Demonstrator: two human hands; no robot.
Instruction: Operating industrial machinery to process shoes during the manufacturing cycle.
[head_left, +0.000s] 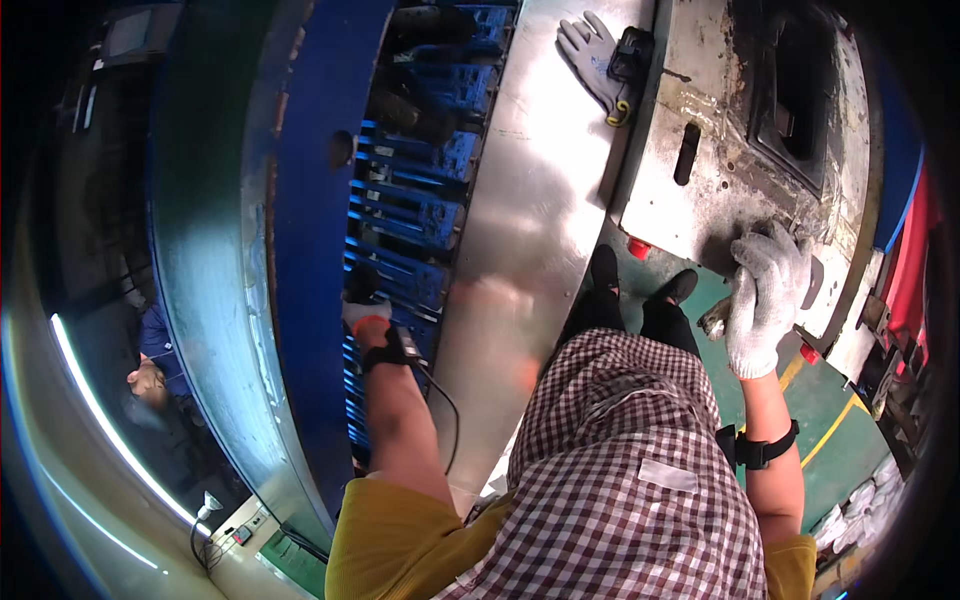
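Observation:
My left arm reaches into a blue machine (325, 250) on the left, among a row of blue slotted parts (420, 215). My left hand (366, 298) has an orange-red band at the wrist and looks dark-gloved; shadow hides its fingers and anything in them. In a white knit glove, my right hand (768, 285) lies at the near edge of a worn, stained metal table (720, 130). Its thumb stands apart, with a dirty tip, and its fingers lean over the table edge. I make out nothing held in it. Each forearm wears a black strap.
A bare metal ledge (530, 160) runs beside the blue parts. A grey glove (592, 60) and a black device (630, 55) lie at its far end. Red knobs (638, 248) sit under the table edge. Another person (152, 375) shows at far left, white bundles (865, 505) at lower right.

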